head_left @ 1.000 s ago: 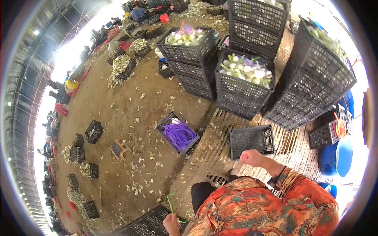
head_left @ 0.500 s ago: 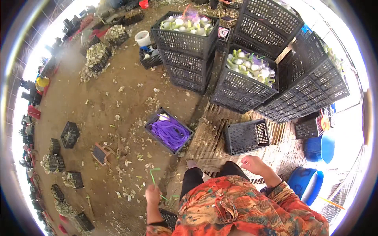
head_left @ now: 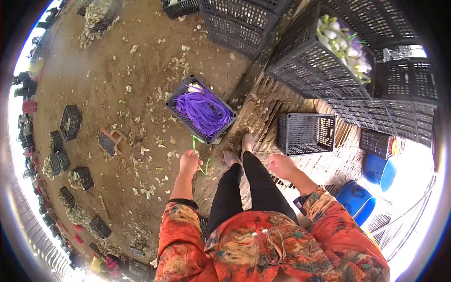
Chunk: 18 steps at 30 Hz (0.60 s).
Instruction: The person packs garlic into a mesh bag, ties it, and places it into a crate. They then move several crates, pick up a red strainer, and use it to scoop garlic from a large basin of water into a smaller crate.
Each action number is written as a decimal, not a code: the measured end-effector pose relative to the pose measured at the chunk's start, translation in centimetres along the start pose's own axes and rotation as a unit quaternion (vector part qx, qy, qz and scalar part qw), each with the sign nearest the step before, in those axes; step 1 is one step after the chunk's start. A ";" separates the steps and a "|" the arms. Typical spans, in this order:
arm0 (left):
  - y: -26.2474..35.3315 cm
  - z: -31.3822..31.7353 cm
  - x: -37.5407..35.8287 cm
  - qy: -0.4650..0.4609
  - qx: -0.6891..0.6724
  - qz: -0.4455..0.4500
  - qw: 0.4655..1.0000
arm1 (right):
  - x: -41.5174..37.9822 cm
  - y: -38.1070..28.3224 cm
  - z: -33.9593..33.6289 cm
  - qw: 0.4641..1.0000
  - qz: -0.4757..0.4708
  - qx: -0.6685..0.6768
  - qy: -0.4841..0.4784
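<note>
The green plastic tie [head_left: 197,151] is pinched in the closed left hand [head_left: 189,162], its bent end poking up just short of the low crate of purple ties [head_left: 202,109]; it looks light, thin and springy, best gripped mid-length. The right hand [head_left: 280,165] hangs loosely curled and empty, near an empty black crate [head_left: 304,134]. The person stands on a dirt floor [head_left: 94,94] littered with trimmings, stacked crates of fennel bulbs [head_left: 345,44] ahead.
</note>
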<state>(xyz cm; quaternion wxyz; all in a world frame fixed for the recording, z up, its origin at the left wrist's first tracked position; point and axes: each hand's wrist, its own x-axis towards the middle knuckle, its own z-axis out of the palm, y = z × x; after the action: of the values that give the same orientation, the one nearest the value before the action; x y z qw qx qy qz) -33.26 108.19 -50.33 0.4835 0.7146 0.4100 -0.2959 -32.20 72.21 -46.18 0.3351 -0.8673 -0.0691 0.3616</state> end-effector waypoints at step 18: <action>-6.8 14.5 38.3 0.032 0.443 0.161 0.881 | 8.5 9.8 11.2 0.996 0.017 0.006 -0.085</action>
<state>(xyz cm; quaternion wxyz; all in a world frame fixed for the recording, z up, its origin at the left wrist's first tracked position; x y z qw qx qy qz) -20.88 107.50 -89.93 0.1436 0.9195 0.1306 -0.3419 -34.81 73.74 -63.08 0.3275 -0.8321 -0.0807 0.4403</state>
